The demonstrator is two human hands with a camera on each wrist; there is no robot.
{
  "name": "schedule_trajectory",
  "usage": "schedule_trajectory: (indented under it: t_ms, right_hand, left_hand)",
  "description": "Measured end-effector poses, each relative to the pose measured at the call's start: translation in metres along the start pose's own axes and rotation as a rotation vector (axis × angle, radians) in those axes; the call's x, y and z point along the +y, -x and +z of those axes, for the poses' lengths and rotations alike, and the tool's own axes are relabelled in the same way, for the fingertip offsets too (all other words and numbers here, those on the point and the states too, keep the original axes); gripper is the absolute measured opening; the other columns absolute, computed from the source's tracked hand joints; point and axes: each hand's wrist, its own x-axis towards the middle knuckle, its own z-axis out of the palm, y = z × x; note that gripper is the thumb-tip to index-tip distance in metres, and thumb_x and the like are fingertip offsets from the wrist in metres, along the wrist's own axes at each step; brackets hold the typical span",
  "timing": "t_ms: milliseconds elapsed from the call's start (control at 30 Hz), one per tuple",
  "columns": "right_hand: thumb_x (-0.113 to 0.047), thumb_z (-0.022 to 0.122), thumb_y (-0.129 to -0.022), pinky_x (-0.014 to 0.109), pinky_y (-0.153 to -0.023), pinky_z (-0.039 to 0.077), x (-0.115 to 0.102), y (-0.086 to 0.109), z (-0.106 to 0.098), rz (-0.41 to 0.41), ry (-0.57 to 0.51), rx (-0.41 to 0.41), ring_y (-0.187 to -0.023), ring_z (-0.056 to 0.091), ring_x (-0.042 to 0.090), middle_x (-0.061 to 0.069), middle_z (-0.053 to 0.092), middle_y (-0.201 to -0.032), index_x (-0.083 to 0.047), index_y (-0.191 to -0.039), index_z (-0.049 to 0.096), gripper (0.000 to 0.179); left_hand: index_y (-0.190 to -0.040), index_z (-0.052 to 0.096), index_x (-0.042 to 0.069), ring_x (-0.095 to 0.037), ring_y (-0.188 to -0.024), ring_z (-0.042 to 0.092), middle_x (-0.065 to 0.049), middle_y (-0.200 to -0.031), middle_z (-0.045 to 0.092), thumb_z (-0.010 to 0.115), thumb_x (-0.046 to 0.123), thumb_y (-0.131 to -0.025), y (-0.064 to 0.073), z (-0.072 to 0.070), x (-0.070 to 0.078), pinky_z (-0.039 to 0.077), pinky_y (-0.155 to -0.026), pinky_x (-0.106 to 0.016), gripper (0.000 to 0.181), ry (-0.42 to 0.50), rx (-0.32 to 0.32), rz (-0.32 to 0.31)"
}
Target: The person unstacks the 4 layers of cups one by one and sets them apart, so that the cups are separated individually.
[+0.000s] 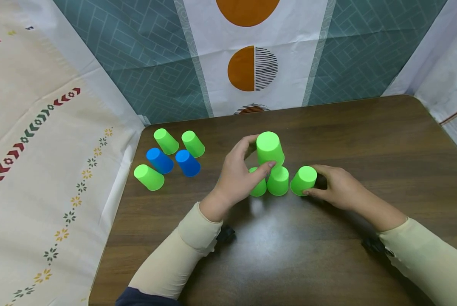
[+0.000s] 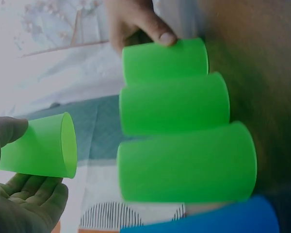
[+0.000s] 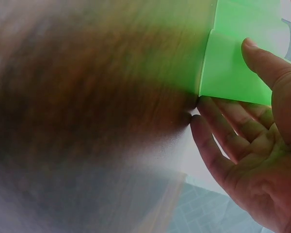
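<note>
My left hand (image 1: 238,172) grips an upside-down green cup (image 1: 269,148) between thumb and fingers, raised above a row of green cups. In the left wrist view, this held cup (image 2: 41,145) is apart from the row, its open rim facing the table. The row has a left cup (image 1: 258,187) partly covered by my left hand, a middle cup (image 1: 278,182) and a right cup (image 1: 303,180), all mouth down. My right hand (image 1: 337,187) holds the right cup at its side, thumb in front. A blue cup (image 2: 218,218) stands beside the row, hidden in the head view.
At the table's left stand two blue cups (image 1: 188,163) and three green cups (image 1: 149,177), all upside down. The brown wooden table (image 1: 282,263) meets a patterned cloth (image 1: 167,63) at the back and a white cloth (image 1: 60,170) at the left.
</note>
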Motion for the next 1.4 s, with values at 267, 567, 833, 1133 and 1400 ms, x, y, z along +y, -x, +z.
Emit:
schedule_trajectory:
  t_ms: [267,567,833,1133,1400]
  right_hand:
    - [-0.029,0.09,-0.085,0.061,-0.1,0.051,0.0,0.001,0.0,0.022,0.006,-0.016,-0.12,0.066,0.037,0.01,0.072,-0.125,-0.006,-0.132,0.066,0.057]
    - [-0.027,0.09,-0.085,0.059,-0.099,0.052,0.0,0.002,0.001,0.031,-0.004,-0.02,-0.118,0.067,0.034,0.007,0.072,-0.122,-0.008,-0.13,0.066,0.055]
    - [-0.027,0.09,-0.085,0.059,-0.099,0.052,0.0,0.002,0.001,0.03,-0.008,-0.017,-0.117,0.067,0.033,0.006,0.073,-0.121,-0.009,-0.13,0.067,0.054]
    - [-0.028,0.09,-0.086,0.06,-0.099,0.052,0.001,0.001,0.001,0.024,-0.009,-0.019,-0.119,0.066,0.034,0.007,0.072,-0.123,-0.008,-0.131,0.066,0.055]
    - [-0.029,0.09,-0.086,0.06,-0.099,0.052,0.0,0.001,0.0,0.019,-0.007,-0.019,-0.117,0.067,0.034,0.007,0.073,-0.122,-0.008,-0.131,0.066,0.055]
  left_hand:
    - [-0.139,0.056,0.004,-0.016,-0.126,0.061,-0.003,-0.132,0.065,0.083,0.009,-0.091,0.011,-0.031,-0.008,0.047,-0.111,-0.036,0.055,0.018,0.056,-0.007]
    - [-0.141,0.054,0.006,-0.019,-0.125,0.063,-0.004,-0.133,0.066,0.083,0.01,-0.091,0.026,-0.065,-0.016,0.049,-0.11,-0.038,0.058,0.002,0.146,-0.091]
    - [-0.14,0.055,0.004,-0.023,-0.123,0.064,-0.01,-0.131,0.069,0.086,0.006,-0.087,0.044,-0.098,-0.029,0.05,-0.109,-0.042,0.061,-0.067,0.25,-0.154]
    - [-0.135,0.056,0.003,-0.017,-0.119,0.065,-0.004,-0.127,0.068,0.085,0.008,-0.089,0.063,-0.122,-0.046,0.051,-0.106,-0.039,0.055,-0.061,0.296,-0.214]
    - [-0.134,0.055,-0.003,-0.029,-0.12,0.063,-0.016,-0.128,0.066,0.083,0.003,-0.087,0.079,-0.135,-0.049,0.052,-0.105,-0.048,0.054,-0.124,0.333,-0.363]
